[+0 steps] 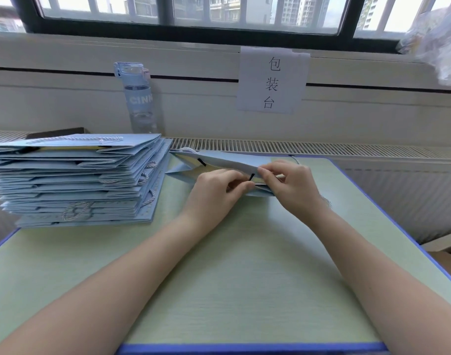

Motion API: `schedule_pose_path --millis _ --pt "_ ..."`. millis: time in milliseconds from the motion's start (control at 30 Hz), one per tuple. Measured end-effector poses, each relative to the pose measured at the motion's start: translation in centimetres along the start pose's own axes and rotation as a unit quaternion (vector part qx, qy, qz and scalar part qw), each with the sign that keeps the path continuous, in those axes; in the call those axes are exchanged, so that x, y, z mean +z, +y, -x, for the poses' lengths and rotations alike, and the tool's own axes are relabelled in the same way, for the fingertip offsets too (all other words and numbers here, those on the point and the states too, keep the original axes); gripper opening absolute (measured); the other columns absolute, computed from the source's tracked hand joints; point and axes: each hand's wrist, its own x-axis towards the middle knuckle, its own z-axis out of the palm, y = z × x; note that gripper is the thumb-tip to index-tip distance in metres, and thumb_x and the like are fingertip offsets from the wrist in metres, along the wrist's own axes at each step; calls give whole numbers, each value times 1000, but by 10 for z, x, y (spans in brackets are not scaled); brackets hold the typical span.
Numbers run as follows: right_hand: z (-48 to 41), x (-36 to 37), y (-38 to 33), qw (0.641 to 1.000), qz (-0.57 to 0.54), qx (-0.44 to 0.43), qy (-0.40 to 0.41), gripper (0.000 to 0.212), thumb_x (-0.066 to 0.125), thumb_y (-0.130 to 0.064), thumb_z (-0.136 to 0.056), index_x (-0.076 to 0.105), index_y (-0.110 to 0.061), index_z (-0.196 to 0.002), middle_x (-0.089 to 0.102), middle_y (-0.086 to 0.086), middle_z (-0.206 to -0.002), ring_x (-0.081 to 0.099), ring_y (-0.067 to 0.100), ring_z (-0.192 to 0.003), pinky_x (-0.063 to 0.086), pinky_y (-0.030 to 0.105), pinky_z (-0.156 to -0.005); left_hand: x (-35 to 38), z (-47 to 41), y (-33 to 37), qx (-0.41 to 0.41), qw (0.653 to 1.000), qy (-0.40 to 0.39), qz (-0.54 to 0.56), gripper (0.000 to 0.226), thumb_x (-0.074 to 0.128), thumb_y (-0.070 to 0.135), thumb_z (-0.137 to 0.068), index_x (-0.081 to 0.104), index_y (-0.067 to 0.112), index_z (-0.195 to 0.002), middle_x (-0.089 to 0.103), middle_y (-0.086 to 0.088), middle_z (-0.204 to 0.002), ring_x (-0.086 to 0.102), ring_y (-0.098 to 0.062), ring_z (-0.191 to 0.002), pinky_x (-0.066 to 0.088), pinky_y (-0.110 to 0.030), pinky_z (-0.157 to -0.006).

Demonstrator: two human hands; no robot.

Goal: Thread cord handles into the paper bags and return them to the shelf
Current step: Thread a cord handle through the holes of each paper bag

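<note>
Across the lower frame, table: pale green top with a blue edge, filling most of the view; both forearms reached over it toward the centre.
Window: dark-framed, along the top edge, with high-rise buildings outside.
Stack of paper bags: light blue, folded flat, piled high at the left of the table; twisted white cord handles showed along its right side and front.
Vent grille: a slatted strip behind the table's far edge, right of the stack.
Paper sign: white sheet with three printed characters, fixed to the wall at upper centre.
Plastic wrapping: crinkled and blurred, in the upper right corner.
Paper bag: the task's bag, light blue, lying flat at the centre of the table just right of the stack, its near edge raised between the two hands.
Water bottle: clear with a pale blue lid, upright against the wall behind the stack.
Left hand: fingers curled, thumb and forefinger pinching at the base of the black cord tip beside the bag's edge.
Right hand: fingers curled, thumb and fingers gripping the bag's raised edge just right of that tip.
White cord: twisted, trailing on the table just beyond the right wrist.
Second black tip: poking out of the bag farther left.
</note>
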Motion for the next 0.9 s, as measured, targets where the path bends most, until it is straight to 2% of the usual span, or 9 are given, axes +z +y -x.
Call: schedule_pose_path --millis 67,133,200,300,400,500,700,767,900 --pt "2 3 0 1000 1 -12 6 14 60 -13 -90 73 -7 -89 65 -3 -78 58 11 -73 50 28 -68 -2 -1 1 -78 995 -30 46 18 68 29 -86 75 13 -92 72 4 -82 56 5 -69 42 -12 -65" --pt "2 5 1 999 6 -31 16 16 60 -14 -89 73 -6 -88 65 -3 -79 59 11 -73 51 31 -68 -2 -1 -1 -144 985 -63 74 20 64 31 -88 76 16 -94 73 6 -85 58 3 -72 43 -14 -70" --pt "2 6 0 999 5 -45 21 15 60 -13 -88 73 -6 -87 64 -5 -78 59 10 -74 51 27 -67 -1 -2 -4 -196 971 -95 100 24 60 34 -91 76 16 -92 73 4 -87 63 -7 -81 46 -23 -78" --pt "4 7 -3 998 1 -61 12 13 60 -9 -87 73 -6 -85 64 -6 -78 57 7 -74 45 13 -65 1 -2 -4 -220 963 -107 114 18 62 27 -90 76 17 -95 74 4 -91 64 -6 -88 46 -23 -82" --pt "5 10 -6 998 -3 -68 8 13 61 -8 -86 73 -6 -85 65 -5 -77 57 8 -74 42 9 -64 1 0 -4 -201 971 -62 118 12 66 18 -86 77 16 -92 74 5 -87 62 2 -81 46 -15 -76" --pt "3 8 -5 998 2 -60 28 12 62 -8 -87 74 -6 -85 66 -4 -77 59 9 -75 45 13 -63 -2 -2 -2 -168 978 -50 112 12 67 15 -84 77 16 -91 73 8 -81 61 7 -75 41 -5 -67" --pt "-2 -7 1 998 1 23 63 11 65 -12 -87 75 -9 -89 65 -14 -75 58 -11 -69 41 6 -66 -2 0 -5 -85 995 -18 51 13 70 14 -83 76 12 -94 74 3 -83 59 3 -64 45 -10 -65" --pt "-2 -9 1 998 -14 40 38 12 65 -13 -87 75 -10 -93 66 -14 -77 60 -5 -71 45 13 -68 -2 0 -7 -43 999 17 14 16 73 16 -81 75 11 -96 73 1 -84 60 -6 -71 48 -20 -71" --pt "0 -5 -3 998 -36 45 -16 12 62 -13 -89 74 -13 -93 67 -12 -75 65 16 -73 48 28 -68 -3 -3 -16 46 992 79 -82 23 67 25 -81 70 9 -98 66 -3 -90 50 -17 -87 41 -22 -81"
